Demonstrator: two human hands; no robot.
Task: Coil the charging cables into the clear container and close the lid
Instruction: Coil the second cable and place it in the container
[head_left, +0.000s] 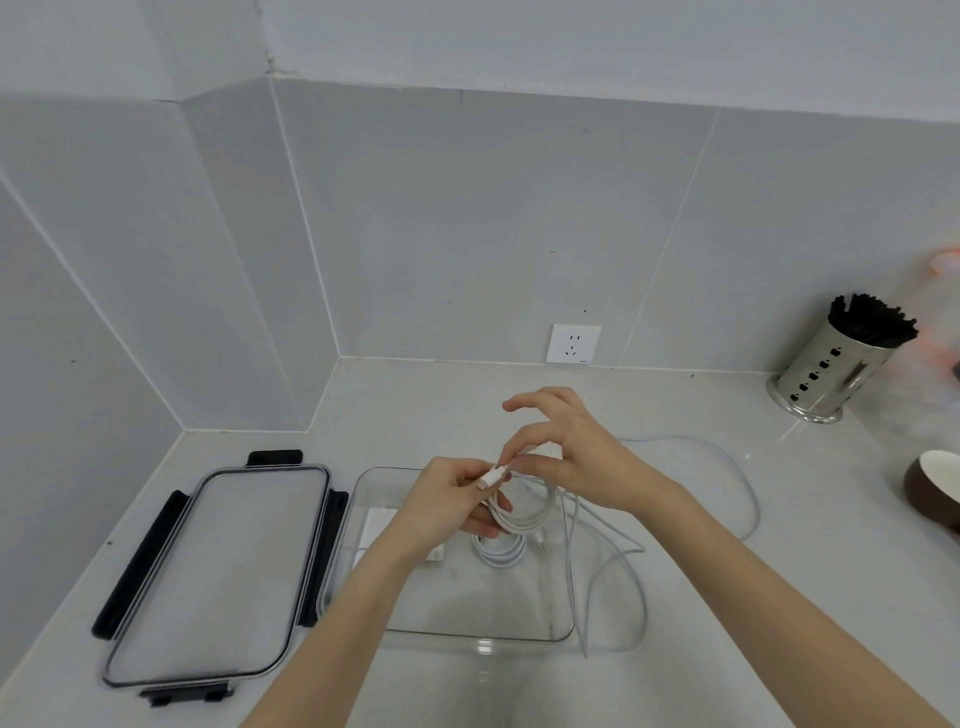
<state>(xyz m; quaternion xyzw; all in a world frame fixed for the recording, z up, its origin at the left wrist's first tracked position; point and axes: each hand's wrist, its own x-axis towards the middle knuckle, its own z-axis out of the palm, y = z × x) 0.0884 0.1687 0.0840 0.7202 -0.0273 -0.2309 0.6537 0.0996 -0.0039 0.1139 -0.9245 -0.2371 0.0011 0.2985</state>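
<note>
White cable (519, 512), partly looped, held above clear container (563, 587) on surface (727, 571): left hand (449, 501) grip curled round loops, right hand (566, 457) grip pinching plug; lid (218, 571) lies left, off.

Left hand (447, 501) grips a coiled white cable (519, 512) above the clear container (467, 631); right hand (571, 457) pinches its plug end. Second coil (498, 553) lies inside the container. Lid (208, 566) lies on the tabletop (727, 597), just left of the container.
</note>
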